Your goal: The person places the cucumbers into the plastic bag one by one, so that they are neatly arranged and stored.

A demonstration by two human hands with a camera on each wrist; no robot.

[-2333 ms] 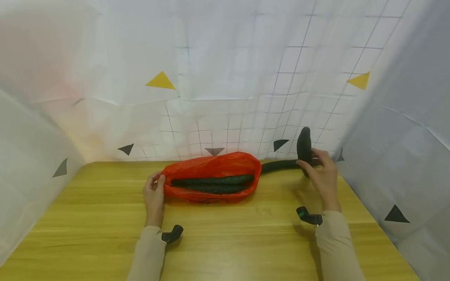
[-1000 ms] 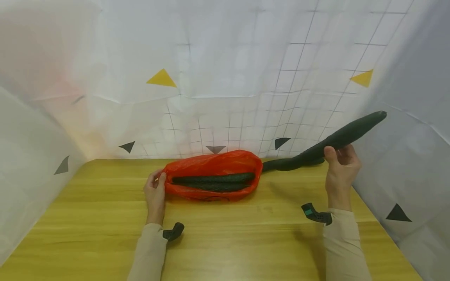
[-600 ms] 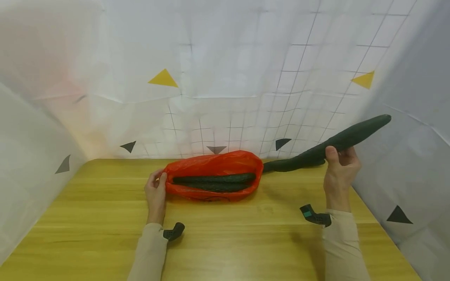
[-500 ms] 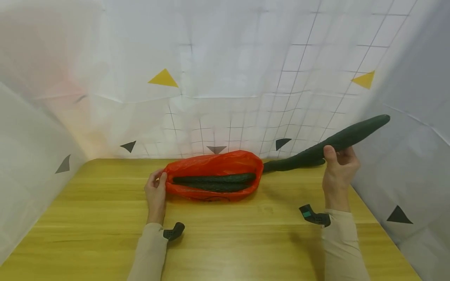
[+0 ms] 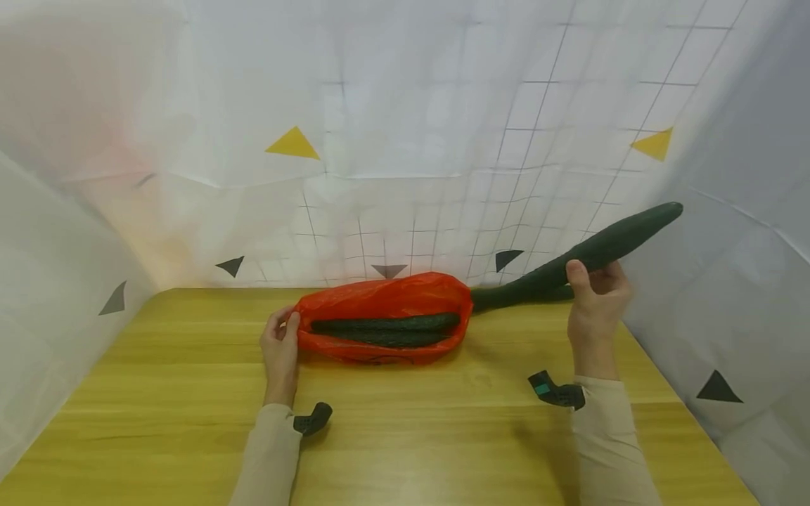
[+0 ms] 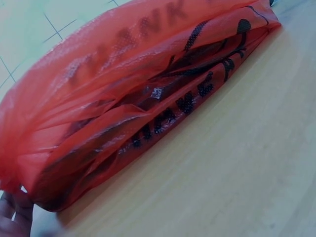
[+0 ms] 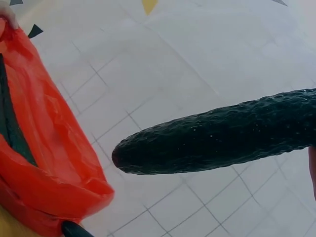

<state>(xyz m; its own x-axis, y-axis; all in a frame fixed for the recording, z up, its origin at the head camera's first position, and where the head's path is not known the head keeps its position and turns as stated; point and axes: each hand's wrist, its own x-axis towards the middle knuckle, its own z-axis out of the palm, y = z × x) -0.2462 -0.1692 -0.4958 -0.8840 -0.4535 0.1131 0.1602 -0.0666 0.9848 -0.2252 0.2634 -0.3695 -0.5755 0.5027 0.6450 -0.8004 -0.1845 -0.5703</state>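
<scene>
My left hand (image 5: pixel 280 351) pinches the gathered left end of a red plastic bag (image 5: pixel 380 301); the left wrist view shows black print on the bag's side (image 6: pixel 163 116). Through the opening on top, two dark green cucumbers (image 5: pixel 386 324) are visible side by side inside. My right hand (image 5: pixel 598 302) grips another cucumber (image 5: pixel 623 233) by its middle, thumb in front, above the table. It slants, right end high and left end low towards the bag's right-hand mouth. In the right wrist view the held cucumber's tip (image 7: pixel 133 155) stands apart from the bag's rim (image 7: pixel 101 190).
A further cucumber (image 5: pixel 560 294) lies on the wooden table (image 5: pixel 418 436) behind the held one, mostly hidden by it. White sheeting (image 5: pixel 405 211) with grid lines and triangles stands behind the table's back edge. Grey sheeting (image 5: pixel 747 295) borders the right side.
The held cucumber was upright with its end towards the camera; my right hand has turned it sideways and moved right, then slightly left lately. My left hand and the bag stay put.
</scene>
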